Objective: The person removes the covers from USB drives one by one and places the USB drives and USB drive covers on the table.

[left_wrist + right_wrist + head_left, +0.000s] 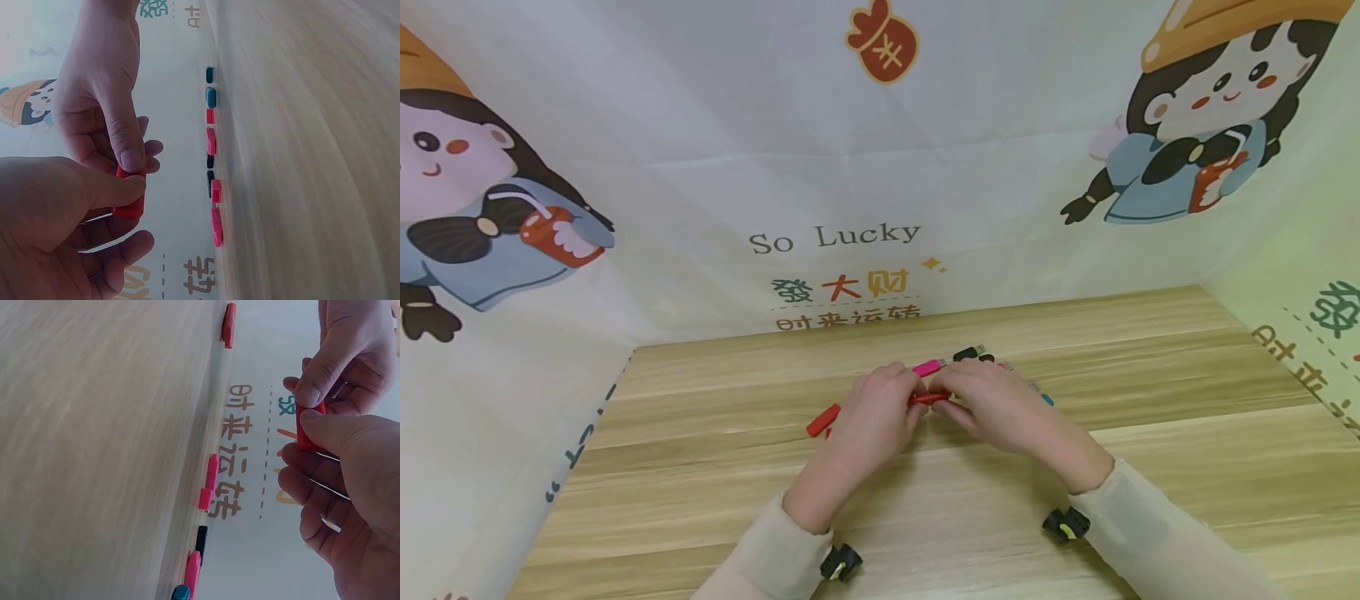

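Note:
Both hands meet above the wooden table and pinch one red USB stick [929,398] between thumbs and fingers. My left hand [876,412] grips one end, and my right hand [996,402] grips the other. In the left wrist view the red stick [129,203] shows between the two thumbs, raised off the tabletop. The right wrist view shows its red body [309,434] partly covered by the thumbs; no metal plug is visible on it. Beyond the hands lie a pink USB stick [928,367] and a black USB stick [967,353], both with bare metal plugs.
A red piece [823,420] lies left of my left hand, with another red bit partly hidden beside it. A blue piece [1047,400] pokes out past my right hand. Several pink, black and blue pieces form a loose row. Printed cloth [700,208] walls the table's back and sides.

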`<state>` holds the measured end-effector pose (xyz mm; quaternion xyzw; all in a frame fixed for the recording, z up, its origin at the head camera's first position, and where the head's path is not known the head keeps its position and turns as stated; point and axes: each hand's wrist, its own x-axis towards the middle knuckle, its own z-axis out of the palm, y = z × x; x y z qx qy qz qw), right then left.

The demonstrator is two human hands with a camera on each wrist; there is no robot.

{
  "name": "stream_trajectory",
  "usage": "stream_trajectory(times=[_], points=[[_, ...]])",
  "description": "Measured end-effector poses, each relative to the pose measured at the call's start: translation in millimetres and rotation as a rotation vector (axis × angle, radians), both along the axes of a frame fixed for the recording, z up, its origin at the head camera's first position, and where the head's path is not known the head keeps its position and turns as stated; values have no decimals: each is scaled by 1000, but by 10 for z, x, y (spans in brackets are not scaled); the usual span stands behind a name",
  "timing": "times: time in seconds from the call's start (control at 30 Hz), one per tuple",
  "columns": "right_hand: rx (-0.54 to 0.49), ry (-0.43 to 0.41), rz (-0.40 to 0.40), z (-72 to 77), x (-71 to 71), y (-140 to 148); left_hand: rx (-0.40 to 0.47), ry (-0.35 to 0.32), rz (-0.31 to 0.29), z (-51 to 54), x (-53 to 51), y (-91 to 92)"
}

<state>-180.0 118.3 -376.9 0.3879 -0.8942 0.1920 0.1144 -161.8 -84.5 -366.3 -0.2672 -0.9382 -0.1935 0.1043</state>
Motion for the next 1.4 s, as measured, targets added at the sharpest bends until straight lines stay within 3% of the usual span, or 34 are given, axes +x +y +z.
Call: stream_trajectory(times=[0.43, 0.87, 1.2, 1.4], points=[[-45, 11, 43, -24, 3, 11, 30, -59, -7, -18, 21, 24], [-46, -17, 68, 1, 26, 30, 28, -44, -24, -19, 59, 27], [-53, -3, 106, -15, 28, 57, 59, -22, -86, -36, 49, 20], [-54, -7, 121, -25, 26, 68, 56, -32, -93, -40, 51, 20]])
